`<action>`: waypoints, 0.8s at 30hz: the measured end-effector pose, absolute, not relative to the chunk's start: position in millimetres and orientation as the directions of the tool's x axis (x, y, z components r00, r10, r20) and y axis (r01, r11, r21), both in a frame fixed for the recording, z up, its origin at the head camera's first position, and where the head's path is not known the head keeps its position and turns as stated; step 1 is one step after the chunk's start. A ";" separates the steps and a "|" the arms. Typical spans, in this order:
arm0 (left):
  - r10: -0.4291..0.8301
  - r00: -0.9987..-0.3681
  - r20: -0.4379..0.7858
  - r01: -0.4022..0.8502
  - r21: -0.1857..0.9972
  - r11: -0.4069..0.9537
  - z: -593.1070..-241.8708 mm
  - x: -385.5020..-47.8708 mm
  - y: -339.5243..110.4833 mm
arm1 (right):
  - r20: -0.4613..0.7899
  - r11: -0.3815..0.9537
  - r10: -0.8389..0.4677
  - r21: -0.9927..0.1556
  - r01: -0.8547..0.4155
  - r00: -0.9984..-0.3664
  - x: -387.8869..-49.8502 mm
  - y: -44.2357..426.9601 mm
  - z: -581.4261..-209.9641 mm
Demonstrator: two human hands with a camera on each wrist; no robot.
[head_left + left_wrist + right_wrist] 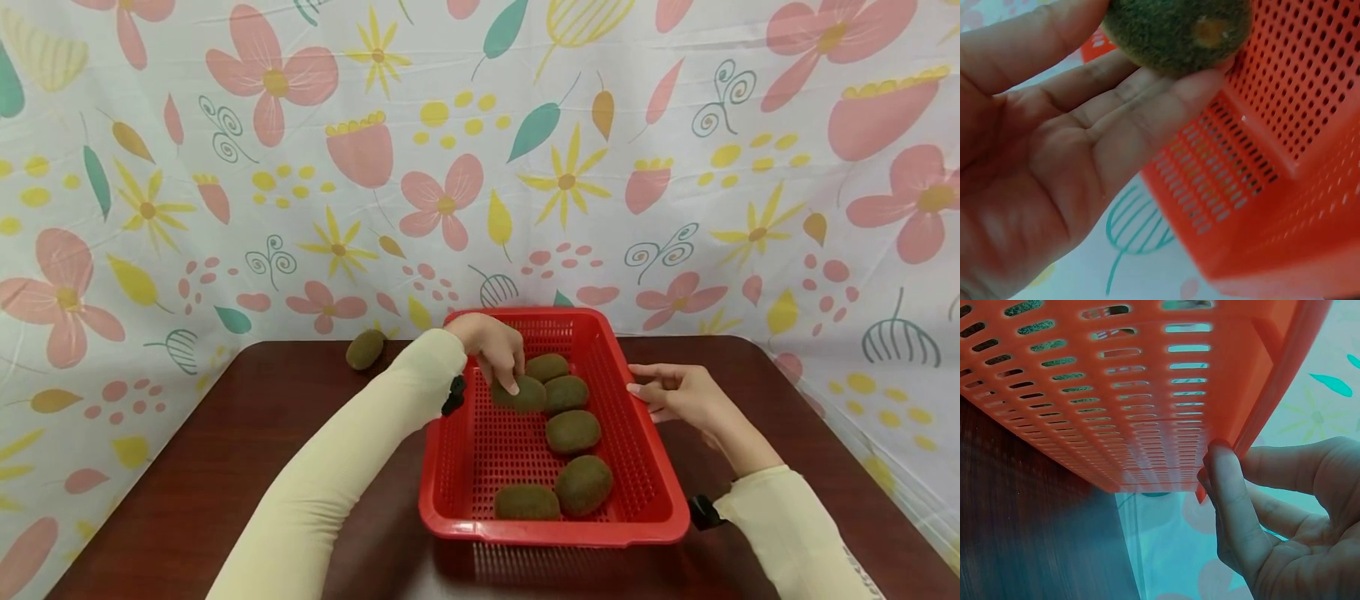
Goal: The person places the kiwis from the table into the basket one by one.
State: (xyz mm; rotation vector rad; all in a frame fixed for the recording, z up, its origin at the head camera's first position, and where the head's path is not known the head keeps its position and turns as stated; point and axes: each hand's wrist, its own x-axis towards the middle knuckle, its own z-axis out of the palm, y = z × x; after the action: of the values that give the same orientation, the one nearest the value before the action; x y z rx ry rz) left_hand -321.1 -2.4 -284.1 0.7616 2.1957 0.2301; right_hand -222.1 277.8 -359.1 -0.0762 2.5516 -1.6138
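My left hand [495, 346] reaches into the red plastic basket [555, 531] and grips a brown fuzzy kiwi [527, 397]. In the left wrist view, one end of this kiwi [1172, 31] shows between thumb and fingers. More kiwis lie on the basket floor: one kiwi [547, 367] at the back, others down the right side, and another kiwi [527, 502] by the front wall. At the basket's right side, my right hand [686, 400] pinches the rim, thumb and fingers on either side of it in the right wrist view.
A single kiwi [365, 349] sits on the dark wooden table [187, 467], left of the basket near the back edge. Behind the table hangs a white cloth [450, 275] printed with flowers and leaves.
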 end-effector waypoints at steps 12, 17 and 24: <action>0.488 -0.443 -0.752 0.513 0.234 0.826 -320.3 -299.4 22.2 | -0.069 0.424 -0.109 -0.905 0.017 -0.992 -222.4 277.0 -360.7; 0.485 -0.420 -0.767 0.519 0.235 0.822 -331.1 -295.1 27.3 | -0.057 0.415 -0.121 -0.910 0.002 -0.991 -222.2 276.1 -361.6; 0.467 -0.392 -0.793 0.460 0.271 0.845 -335.6 -293.4 30.0 | -0.062 0.422 -0.119 -0.907 0.006 -0.991 -222.1 276.3 -360.1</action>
State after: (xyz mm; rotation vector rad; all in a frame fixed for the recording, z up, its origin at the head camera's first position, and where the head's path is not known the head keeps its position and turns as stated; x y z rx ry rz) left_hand -293.4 30.0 -335.6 0.6791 2.0382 0.0094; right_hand -222.1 276.3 -360.1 -0.1015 2.5488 -1.6255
